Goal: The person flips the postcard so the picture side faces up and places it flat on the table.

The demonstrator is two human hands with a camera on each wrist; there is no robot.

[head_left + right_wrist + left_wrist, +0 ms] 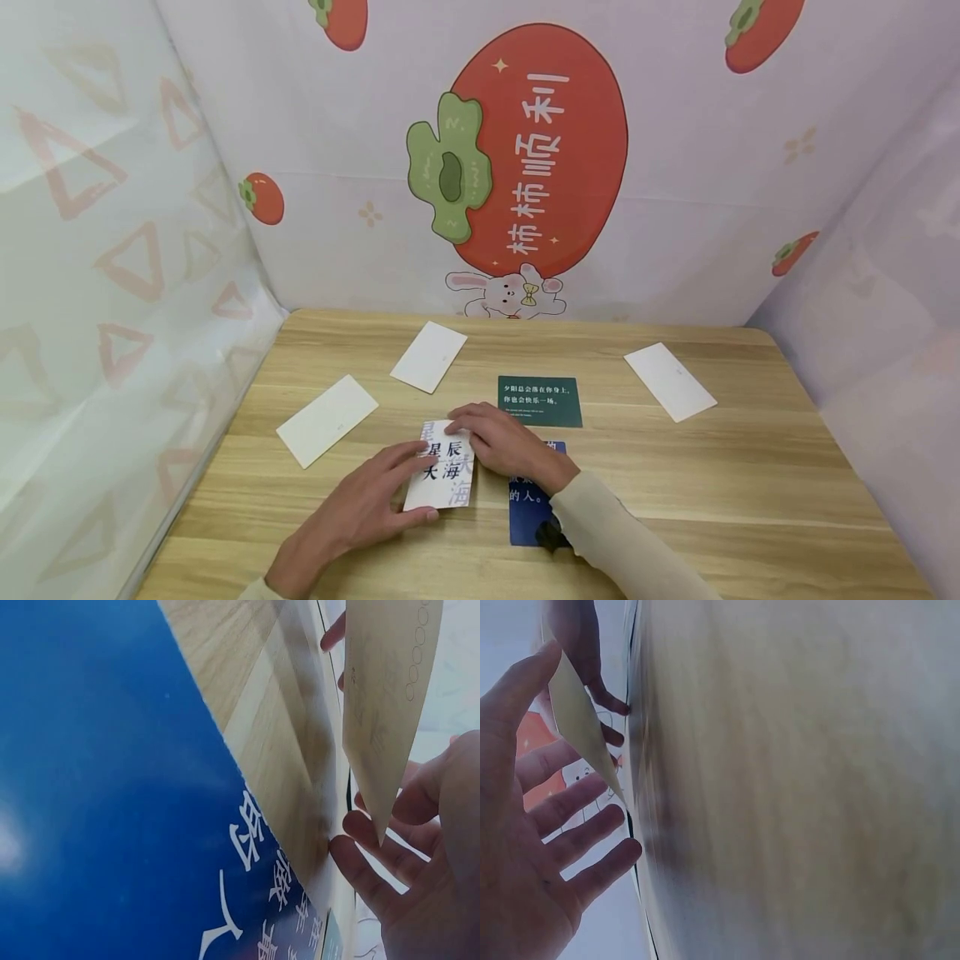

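Observation:
A white postcard [441,497] with dark and pale lilac characters stands tilted off the wooden table between my hands. My left hand [363,504] grips its near left side between thumb and index finger, the other fingers spread. From the far right, my right hand [498,437] pinches the corner with thumb and fingers. In the right wrist view the postcard's pale back [386,690] carries a row of printed circles. A dark blue card [525,521] with white characters lies under my right wrist, partly hidden by it. Just beyond is a green card [540,400] with white text.
Two white blank-looking cards lie at the left: one nearer [327,421], one farther back [429,357]. Another white card [671,382] is at the back right. Printed cloth [337,242] walls off the table's far edge and sides. A small black object [553,536] shows beneath my right sleeve.

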